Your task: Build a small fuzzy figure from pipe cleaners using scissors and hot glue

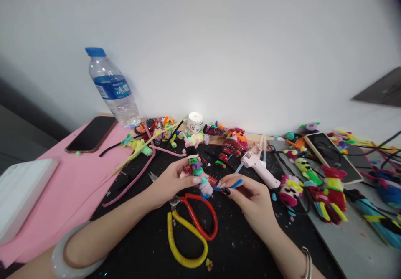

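My left hand (183, 180) grips a small multicoloured pipe-cleaner figure (197, 168), its thumb across the front and the fingers behind. Green, purple, mint and lilac coils make up the figure, with blue at its lower end. A blue pipe cleaner (236, 183) is pinched between the thumb and fingertips of my right hand (250, 193). One end of that blue piece reaches to the figure's lower right side; whether it is joined there I cannot tell. Scissors with one red and one yellow handle (188, 252) lie below both hands on the black mat (140, 245).
Behind my right hand lies a pink glue gun (258, 166). Several pipe-cleaner dolls (333, 189) sit at the right beside a phone (333, 158). At the left are a dark phone (92, 133), a leaning water bottle (112, 87) and a white box (26, 195). A white roll (194, 123) stands near the wall.
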### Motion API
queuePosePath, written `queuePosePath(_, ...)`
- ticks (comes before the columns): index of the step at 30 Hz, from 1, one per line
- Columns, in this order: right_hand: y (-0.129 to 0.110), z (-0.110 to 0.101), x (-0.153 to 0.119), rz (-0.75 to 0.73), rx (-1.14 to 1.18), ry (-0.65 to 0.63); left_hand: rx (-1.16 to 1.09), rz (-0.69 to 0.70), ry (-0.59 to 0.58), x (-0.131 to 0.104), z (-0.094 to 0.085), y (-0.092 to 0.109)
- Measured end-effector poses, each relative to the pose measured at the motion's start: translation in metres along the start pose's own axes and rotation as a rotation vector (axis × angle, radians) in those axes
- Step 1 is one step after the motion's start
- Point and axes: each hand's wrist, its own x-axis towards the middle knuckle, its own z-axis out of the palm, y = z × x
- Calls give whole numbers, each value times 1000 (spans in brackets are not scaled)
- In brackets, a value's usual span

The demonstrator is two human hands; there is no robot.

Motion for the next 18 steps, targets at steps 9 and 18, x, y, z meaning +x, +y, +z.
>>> queuePosePath(9,0,1,-1,2,44,-23,-13,-132,-61,-2,2,2)
queuePosePath(18,0,1,-2,21,68,-8,-39,-148,-71,-1,3,4)
